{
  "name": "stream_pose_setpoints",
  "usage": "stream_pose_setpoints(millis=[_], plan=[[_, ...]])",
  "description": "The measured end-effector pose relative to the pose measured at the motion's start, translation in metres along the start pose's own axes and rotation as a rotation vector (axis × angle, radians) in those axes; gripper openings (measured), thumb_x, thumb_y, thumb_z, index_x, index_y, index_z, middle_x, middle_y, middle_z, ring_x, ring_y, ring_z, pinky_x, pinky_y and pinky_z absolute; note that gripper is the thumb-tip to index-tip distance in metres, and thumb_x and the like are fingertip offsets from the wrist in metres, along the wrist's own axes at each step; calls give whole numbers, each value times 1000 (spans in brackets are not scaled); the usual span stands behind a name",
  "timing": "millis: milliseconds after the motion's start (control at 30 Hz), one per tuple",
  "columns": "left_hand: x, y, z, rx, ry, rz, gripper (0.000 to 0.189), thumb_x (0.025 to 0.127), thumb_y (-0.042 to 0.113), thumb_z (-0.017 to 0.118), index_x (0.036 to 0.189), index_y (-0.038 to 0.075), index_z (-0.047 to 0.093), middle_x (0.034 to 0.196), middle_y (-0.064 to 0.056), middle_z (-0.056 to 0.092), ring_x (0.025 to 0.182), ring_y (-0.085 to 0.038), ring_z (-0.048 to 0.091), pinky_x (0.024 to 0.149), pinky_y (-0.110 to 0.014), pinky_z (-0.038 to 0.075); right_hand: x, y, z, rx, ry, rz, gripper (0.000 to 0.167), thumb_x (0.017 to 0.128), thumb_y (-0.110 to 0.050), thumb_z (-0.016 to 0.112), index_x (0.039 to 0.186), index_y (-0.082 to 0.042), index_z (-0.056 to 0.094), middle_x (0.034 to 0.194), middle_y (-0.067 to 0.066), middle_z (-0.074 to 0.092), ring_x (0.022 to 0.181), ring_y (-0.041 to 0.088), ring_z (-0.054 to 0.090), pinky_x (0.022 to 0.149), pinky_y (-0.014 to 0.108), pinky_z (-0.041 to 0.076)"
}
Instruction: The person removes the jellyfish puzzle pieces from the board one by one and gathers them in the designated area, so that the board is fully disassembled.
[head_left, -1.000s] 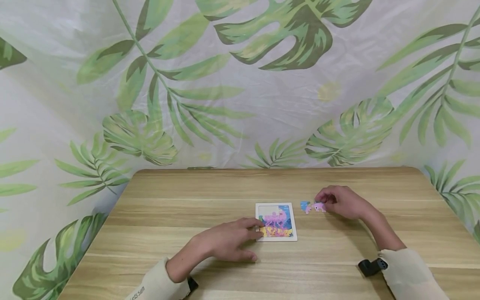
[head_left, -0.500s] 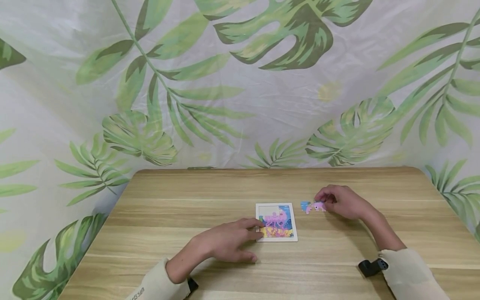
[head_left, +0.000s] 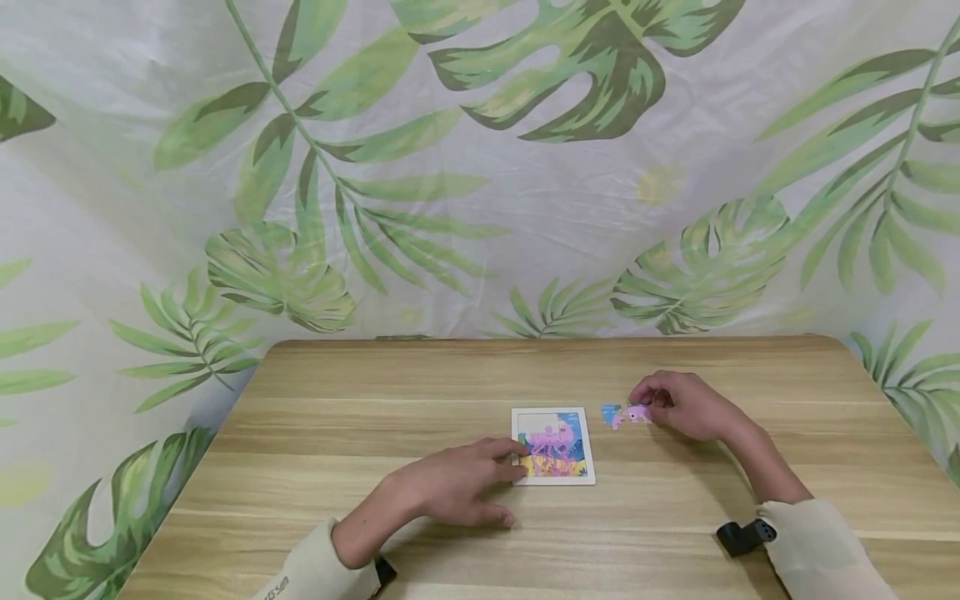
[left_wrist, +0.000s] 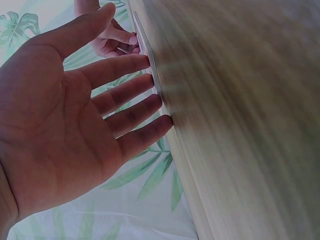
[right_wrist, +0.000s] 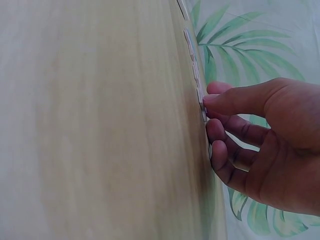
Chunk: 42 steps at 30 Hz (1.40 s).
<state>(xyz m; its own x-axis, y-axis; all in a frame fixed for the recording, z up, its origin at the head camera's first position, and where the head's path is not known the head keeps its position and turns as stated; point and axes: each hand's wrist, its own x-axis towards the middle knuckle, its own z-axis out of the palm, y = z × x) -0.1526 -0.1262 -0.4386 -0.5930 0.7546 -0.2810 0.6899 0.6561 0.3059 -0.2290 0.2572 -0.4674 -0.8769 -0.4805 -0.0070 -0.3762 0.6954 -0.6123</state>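
Note:
A square jigsaw tray (head_left: pixel 590 454) with a white border lies flat on the table. Its assembled part shows pink, blue and yellow; the upper left is pale and bare. The straight, spread fingers of my left hand (head_left: pixel 457 483) rest on the tray's left edge; the left wrist view shows its open palm (left_wrist: pixel 70 115). To the tray's right lies a blue and pink puzzle piece (head_left: pixel 611 414). Right beside it, my right hand (head_left: pixel 693 406) pinches a pink puzzle piece (head_left: pixel 639 414) with an eye printed on it, thumb and fingers curled. Those fingers partly hide this piece.
The wooden table (head_left: pixel 390 375) extends on all sides of the tray. Behind it hangs a leaf-patterned cloth (head_left: pixel 555 208). A black wrist camera (head_left: pixel 742 535) sits at the right sleeve. Thin edges of pieces (right_wrist: pixel 190 45) line up in the right wrist view.

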Motion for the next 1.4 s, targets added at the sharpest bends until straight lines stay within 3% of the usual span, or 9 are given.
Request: stream_pose_setpoints(millis=[500,1000,1400], plan=[[-1,0,0,4,9,6,63,101,47,73,155,17,60,168,0,44,155,-20,44,124,-38,45,3,-16,2,22,6,2,19,96,-5,76,115,-6,77,108,4,77,97,15,66,81,28,56],[0,-1,1,0,9,11,63,101,45,74,155,16,60,169,-1,43,155,-21,44,125,-38,44,27,-43,25,67,-62,-49,23,95,-3,76,118,-4,76,109,6,76,97,17,67,85,33,58],[1,-2,1,2,9,25,64,101,45,74,155,15,59,168,-2,44,154,-22,45,125,-38,45,32,-55,37,42,-70,-86,21,93,-1,77,115,-3,76,103,6,74,96,20,65,87,40,59]])
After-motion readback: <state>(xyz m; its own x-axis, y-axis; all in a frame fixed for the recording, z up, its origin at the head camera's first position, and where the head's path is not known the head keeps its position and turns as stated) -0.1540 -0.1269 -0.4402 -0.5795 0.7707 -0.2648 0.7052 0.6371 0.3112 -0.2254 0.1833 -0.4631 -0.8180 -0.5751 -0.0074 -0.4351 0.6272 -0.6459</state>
